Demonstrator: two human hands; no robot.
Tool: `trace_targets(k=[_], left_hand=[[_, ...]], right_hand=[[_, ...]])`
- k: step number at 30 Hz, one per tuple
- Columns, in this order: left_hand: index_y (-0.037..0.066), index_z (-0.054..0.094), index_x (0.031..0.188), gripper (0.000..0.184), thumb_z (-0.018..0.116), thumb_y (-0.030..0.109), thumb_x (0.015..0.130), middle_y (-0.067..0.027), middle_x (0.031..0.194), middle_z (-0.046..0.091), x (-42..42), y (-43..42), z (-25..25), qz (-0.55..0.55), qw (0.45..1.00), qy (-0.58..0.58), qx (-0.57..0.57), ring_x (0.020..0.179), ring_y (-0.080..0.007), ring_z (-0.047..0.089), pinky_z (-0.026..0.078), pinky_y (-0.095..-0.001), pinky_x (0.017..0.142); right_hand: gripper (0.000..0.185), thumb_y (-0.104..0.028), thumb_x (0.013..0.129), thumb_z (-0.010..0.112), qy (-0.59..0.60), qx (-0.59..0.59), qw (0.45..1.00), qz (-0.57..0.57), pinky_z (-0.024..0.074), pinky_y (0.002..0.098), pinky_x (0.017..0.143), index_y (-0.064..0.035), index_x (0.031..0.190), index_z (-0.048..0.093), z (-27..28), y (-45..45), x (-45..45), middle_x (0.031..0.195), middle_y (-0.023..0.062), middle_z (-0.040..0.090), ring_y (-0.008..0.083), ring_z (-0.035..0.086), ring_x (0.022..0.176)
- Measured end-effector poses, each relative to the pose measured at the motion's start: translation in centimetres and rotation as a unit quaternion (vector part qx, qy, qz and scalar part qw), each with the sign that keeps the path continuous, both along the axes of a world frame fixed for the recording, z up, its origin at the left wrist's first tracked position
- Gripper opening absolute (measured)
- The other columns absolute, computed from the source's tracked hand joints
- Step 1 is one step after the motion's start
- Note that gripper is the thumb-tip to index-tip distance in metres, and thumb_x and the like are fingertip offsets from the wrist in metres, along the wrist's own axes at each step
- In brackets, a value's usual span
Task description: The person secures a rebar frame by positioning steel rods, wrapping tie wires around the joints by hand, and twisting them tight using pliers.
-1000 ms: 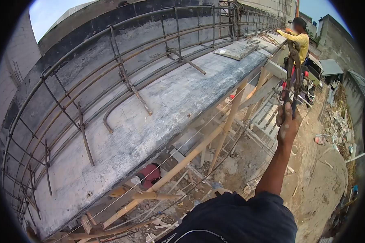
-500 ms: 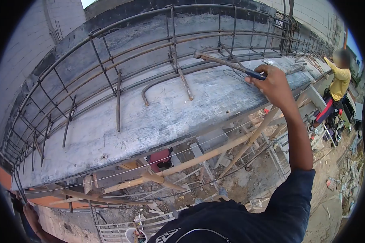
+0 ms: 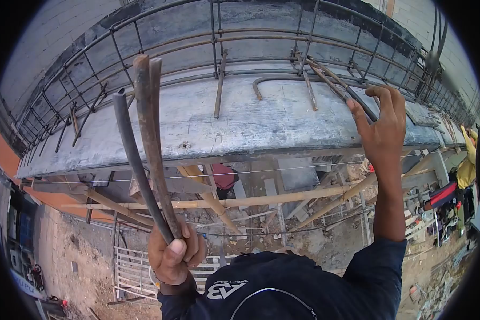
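Observation:
My left hand (image 3: 175,253) is closed round the lower ends of a few long steel bars (image 3: 150,117). One is dark and smooth; the others are rusty brown, and all stand up in front of me. Over the concrete ledge, my right hand (image 3: 385,122) has its thumb and fingers apart beside a long tool with a dark handle (image 3: 364,100). That tool leans at the rebar cage (image 3: 261,37), its far end among the bars. Whether the palm touches the handle is hidden.
The smooth grey ledge (image 3: 240,125) carries short rebar stubs and a hooked bar (image 3: 257,88). Below are bamboo poles (image 3: 272,200), a taut string and rubble ground. A person in a red top (image 3: 224,176) is underneath; another in yellow (image 3: 466,165) is at right.
My left hand has come up from the lower left edge, with the steel bars now in view. My right hand has loosened its fingers from the tool, which now rests against the cage.

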State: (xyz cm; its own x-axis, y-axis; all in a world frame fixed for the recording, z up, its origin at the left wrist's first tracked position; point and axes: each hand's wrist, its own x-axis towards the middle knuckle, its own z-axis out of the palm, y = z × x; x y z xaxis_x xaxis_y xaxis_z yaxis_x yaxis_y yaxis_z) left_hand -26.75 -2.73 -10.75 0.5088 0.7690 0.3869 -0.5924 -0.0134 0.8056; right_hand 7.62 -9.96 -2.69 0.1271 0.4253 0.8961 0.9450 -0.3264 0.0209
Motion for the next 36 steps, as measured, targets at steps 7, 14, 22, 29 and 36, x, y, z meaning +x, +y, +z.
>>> trace_targets(k=[7,14,22,29,36], left_hand=[[0.001,0.039,0.114,0.028,0.041,0.022,0.097,0.0013,0.066,0.04,12.5,-3.0,-2.9,-0.279,0.948,0.113,0.1,0.052,-0.0044,0.034,0.03,-0.0199,0.048],[-0.007,0.032,0.131,0.045,0.038,0.022,0.097,-0.0081,0.088,0.055,20.0,-5.8,-5.3,-0.305,0.889,0.185,0.287,0.068,-0.0121,0.051,0.043,-0.0259,0.061],[0.003,0.034,0.136,0.054,0.045,0.036,0.095,-0.0173,0.12,0.049,24.2,-8.4,-9.8,-0.591,0.674,0.213,0.39,0.11,-0.0279,0.051,0.038,-0.0369,0.096],[0.001,0.045,0.127,0.054,0.047,0.043,0.093,-0.0211,0.117,0.053,26.2,-9.1,-18.0,-0.54,0.623,0.373,0.426,0.112,-0.034,0.051,0.04,-0.0373,0.096],[0.0,0.046,0.127,0.055,0.05,0.043,0.092,-0.0217,0.116,0.054,30.9,-9.0,-19.3,-0.46,0.677,0.392,0.419,0.107,-0.0343,0.054,0.041,-0.0381,0.094]], right_hand=[[0.04,-0.031,0.089,0.059,0.399,-0.081,0.798,0.445,0.0456,0.0321,0.078,0.002,0.11,0.051,-7.6,-4.6,-9.6,0.096,0.0122,0.06,0.0204,0.058,0.086],[0.03,-0.028,0.094,0.051,0.572,0.14,0.756,0.285,0.047,0.027,0.067,0.0016,0.099,0.053,-10.2,-9.2,-7.2,0.077,0.0079,0.061,0.0119,0.058,0.074],[0.029,-0.028,0.09,0.057,0.507,0.025,0.861,-0.025,0.0358,0.027,0.046,0.0002,0.082,0.057,0.6,-17.8,10.3,0.055,0.0009,0.048,0.0095,0.045,0.047],[0.029,-0.026,0.083,0.063,0.294,-0.186,0.926,-0.143,0.0409,0.0345,0.055,0.0031,0.08,0.063,4.0,-16.8,28.4,0.059,0.0093,0.057,0.0183,0.052,0.055],[0.028,-0.027,0.078,0.069,0.211,-0.244,0.93,-0.177,0.0453,0.0405,0.065,-0.0011,0.088,0.068,4.9,-14.2,33.6,0.068,0.018,0.061,0.0319,0.061,0.066]])
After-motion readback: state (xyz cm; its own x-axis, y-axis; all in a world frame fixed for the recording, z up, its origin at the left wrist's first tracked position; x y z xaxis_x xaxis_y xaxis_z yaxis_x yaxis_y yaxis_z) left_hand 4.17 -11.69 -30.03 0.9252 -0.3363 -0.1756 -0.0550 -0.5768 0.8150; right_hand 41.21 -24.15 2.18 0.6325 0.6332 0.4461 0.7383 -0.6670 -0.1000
